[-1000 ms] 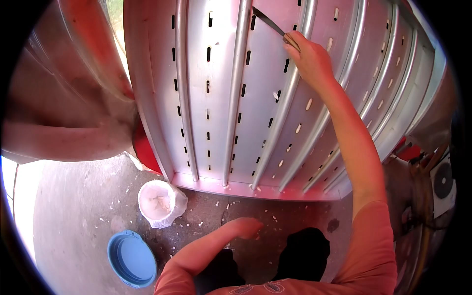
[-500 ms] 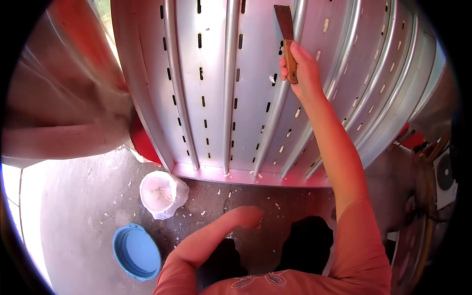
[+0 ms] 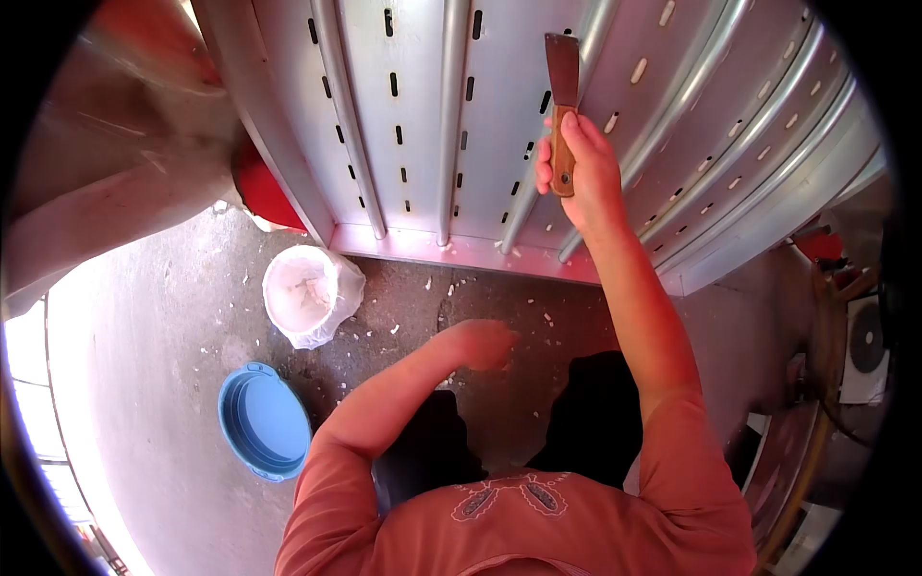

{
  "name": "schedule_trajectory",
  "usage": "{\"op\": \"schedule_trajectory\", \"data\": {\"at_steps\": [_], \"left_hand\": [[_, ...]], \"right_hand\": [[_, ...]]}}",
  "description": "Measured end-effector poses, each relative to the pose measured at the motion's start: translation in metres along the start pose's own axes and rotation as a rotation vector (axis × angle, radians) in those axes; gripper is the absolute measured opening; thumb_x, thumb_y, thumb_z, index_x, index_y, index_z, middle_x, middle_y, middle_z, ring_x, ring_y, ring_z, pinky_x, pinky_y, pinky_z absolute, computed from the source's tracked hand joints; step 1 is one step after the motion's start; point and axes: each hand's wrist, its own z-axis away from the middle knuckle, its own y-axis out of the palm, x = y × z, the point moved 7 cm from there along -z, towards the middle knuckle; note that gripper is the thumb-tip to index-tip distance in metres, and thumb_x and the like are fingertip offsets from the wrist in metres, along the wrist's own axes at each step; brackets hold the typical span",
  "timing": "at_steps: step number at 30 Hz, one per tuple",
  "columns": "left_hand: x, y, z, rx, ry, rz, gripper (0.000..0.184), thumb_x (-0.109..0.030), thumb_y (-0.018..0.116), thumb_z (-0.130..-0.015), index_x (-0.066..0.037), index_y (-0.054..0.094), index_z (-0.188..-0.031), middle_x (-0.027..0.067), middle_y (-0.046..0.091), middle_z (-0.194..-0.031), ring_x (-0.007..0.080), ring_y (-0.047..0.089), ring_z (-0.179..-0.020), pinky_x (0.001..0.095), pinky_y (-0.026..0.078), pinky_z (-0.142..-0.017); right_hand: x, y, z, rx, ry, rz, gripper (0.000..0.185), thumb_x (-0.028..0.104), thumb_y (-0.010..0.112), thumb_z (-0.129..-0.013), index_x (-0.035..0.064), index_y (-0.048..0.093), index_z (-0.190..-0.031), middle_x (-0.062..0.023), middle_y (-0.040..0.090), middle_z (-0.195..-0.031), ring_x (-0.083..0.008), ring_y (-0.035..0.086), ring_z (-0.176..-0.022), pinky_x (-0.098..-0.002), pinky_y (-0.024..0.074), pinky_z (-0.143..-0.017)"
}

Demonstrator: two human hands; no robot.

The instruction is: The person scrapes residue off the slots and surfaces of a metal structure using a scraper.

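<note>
My right hand (image 3: 588,173) grips the brown wooden handle of a putty knife (image 3: 564,77), its dark flat blade pointing up and away from me. The blade is over a large silvery metal panel (image 3: 413,115) with raised round ribs and rows of slots. Some slots on the right look pale, while those on the left look dark. Lower down, my left hand (image 3: 485,344) is curled above the floor in front of my knees, apart from the panel. It is slightly blurred, and whatever its fingers hold, if anything, is hidden.
A white bucket with a plastic liner (image 3: 314,298) stands on the concrete floor, pale scraps inside it. Closer to me lies a blue round basin (image 3: 264,422). White bits are scattered over the floor (image 3: 403,307). A shiny brownish curved surface (image 3: 125,144) fills the upper left.
The view has tilted, so the panel's lower edge, bucket and basin appear higher. My right hand and the putty knife appear a little lower against the panel. My left hand stays near my knees.
</note>
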Motion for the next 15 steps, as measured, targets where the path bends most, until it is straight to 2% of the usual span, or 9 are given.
{"op": "schedule_trajectory", "data": {"at_steps": [1, 3, 5, 7, 9, 12, 15], "left_hand": [[-0.001, 0.003, -0.001, -0.005, -0.002, 0.003, 0.051, -0.029, 0.065, -0.082, -0.004, 0.050, -0.124, 0.0201, 0.060, -0.103, 0.0376, 0.058, -0.097, 0.0466, 0.047, -0.083], [-0.002, 0.002, -0.001, -0.029, -0.010, -0.016, 0.049, -0.030, 0.065, -0.082, -0.003, 0.051, -0.121, 0.0208, 0.059, -0.105, 0.0377, 0.058, -0.098, 0.0470, 0.047, -0.083], [-0.006, -0.002, 0.006, -0.025, -0.030, 0.013, 0.047, -0.029, 0.064, -0.083, -0.003, 0.052, -0.119, 0.0211, 0.059, -0.106, 0.0379, 0.058, -0.098, 0.0471, 0.047, -0.082], [-0.010, -0.009, 0.011, -0.016, -0.041, 0.032, 0.045, -0.029, 0.064, -0.083, -0.003, 0.051, -0.117, 0.0208, 0.059, -0.106, 0.0380, 0.058, -0.098, 0.0471, 0.047, -0.081], [-0.011, -0.014, 0.015, 0.010, -0.042, 0.049, 0.044, -0.028, 0.064, -0.083, -0.003, 0.051, -0.117, 0.0200, 0.059, -0.106, 0.0382, 0.058, -0.098, 0.0469, 0.047, -0.080], [-0.018, -0.022, 0.021, -0.079, -0.043, 0.104, 0.046, -0.028, 0.064, -0.083, -0.004, 0.050, -0.120, 0.0195, 0.058, -0.104, 0.0379, 0.059, -0.097, 0.0468, 0.047, -0.079], [-0.024, -0.020, 0.016, -0.084, 0.003, 0.077, 0.046, -0.028, 0.065, -0.083, -0.004, 0.050, -0.120, 0.0197, 0.057, -0.104, 0.0383, 0.059, -0.096, 0.0471, 0.047, -0.078]], "right_hand": [[0.001, -0.002, -0.008, 0.002, -0.010, 0.072, 0.029, 0.030, 0.043, -0.098, 0.0008, 0.047, -0.101, -0.0087, 0.055, -0.069, -0.0150, 0.051, -0.050, -0.0299, 0.0440, -0.047], [-0.047, -0.025, -0.008, -0.098, 0.011, 0.117, 0.029, 0.030, 0.043, -0.098, 0.0018, 0.049, -0.097, -0.0077, 0.055, -0.068, -0.0142, 0.051, -0.050, -0.0295, 0.0437, -0.046], [-0.131, -0.049, 0.028, -0.213, 0.167, 0.102, 0.029, 0.032, 0.044, -0.098, 0.0034, 0.050, -0.093, -0.0066, 0.054, -0.064, -0.0138, 0.050, -0.045, -0.0290, 0.0415, -0.041], [-0.214, -0.064, 0.088, -0.295, 0.477, 0.123, 0.030, 0.033, 0.045, -0.097, 0.0052, 0.050, -0.089, -0.0051, 0.053, -0.059, -0.0134, 0.047, -0.040, -0.0284, 0.0380, -0.036], [-0.254, -0.073, 0.138, -0.407, 0.694, -0.043, 0.032, 0.035, 0.045, -0.097, 0.0065, 0.050, -0.085, -0.0042, 0.052, -0.057, -0.0122, 0.045, -0.037, -0.0264, 0.0353, -0.033], [-0.238, -0.082, 0.134, -0.268, 0.475, 0.164, 0.034, 0.037, 0.045, -0.097, 0.0072, 0.050, -0.082, -0.0036, 0.051, -0.056, -0.0106, 0.045, -0.037, -0.0239, 0.0337, -0.033], [-0.201, -0.074, 0.107, -0.231, 0.339, 0.099, 0.034, 0.037, 0.045, -0.097, 0.0072, 0.050, -0.081, -0.0035, 0.050, -0.055, -0.0099, 0.045, -0.037, -0.0227, 0.0325, -0.033]]}}
